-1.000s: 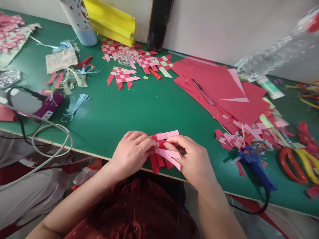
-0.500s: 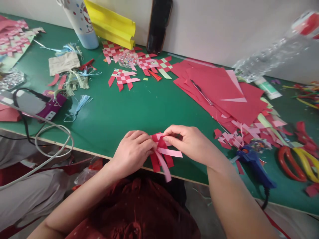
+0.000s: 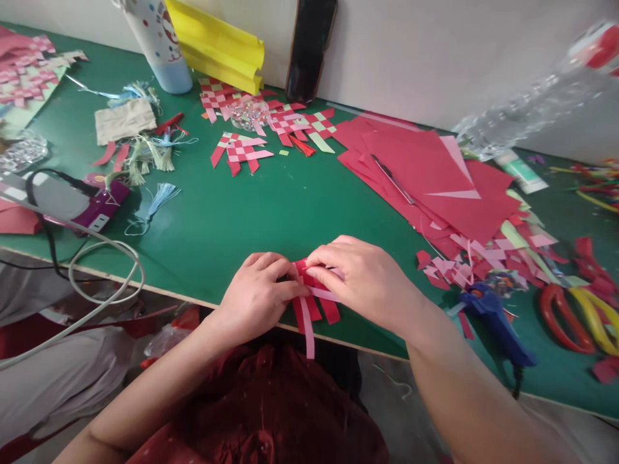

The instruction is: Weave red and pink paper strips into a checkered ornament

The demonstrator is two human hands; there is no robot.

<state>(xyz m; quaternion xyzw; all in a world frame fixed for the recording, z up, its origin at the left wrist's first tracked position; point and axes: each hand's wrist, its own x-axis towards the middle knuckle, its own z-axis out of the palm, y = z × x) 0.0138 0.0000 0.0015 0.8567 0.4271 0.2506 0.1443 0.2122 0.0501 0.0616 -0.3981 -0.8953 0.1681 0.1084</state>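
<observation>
Between my two hands at the table's front edge is a small weave of red and pink paper strips (image 3: 316, 312). Its loose ends fan out toward me, and one pink strip hangs past the edge. My left hand (image 3: 258, 290) pinches the weave from the left side, fingers closed. From the right, my right hand (image 3: 360, 277) grips its upper right part between thumb and forefinger. The fingers cover most of the woven middle. Farther back lies a woven paper fish (image 3: 239, 150) in red and pink, beside other woven pieces.
Red paper sheets (image 3: 435, 174) with a pen-like tool (image 3: 391, 179) lie right of centre. Nearer are paper scraps, a blue glue gun (image 3: 498, 322) and scissors (image 3: 567, 319). Tassels (image 3: 157, 200), a power strip (image 3: 99, 209) and cables are at left. A bottle (image 3: 162, 51) and phone (image 3: 309, 51) stand behind.
My right hand has shifted slightly left, over the right side of the weave, covering more of the pink strip there. The other pink strip now hangs straighter down. My left hand stays nearly still.
</observation>
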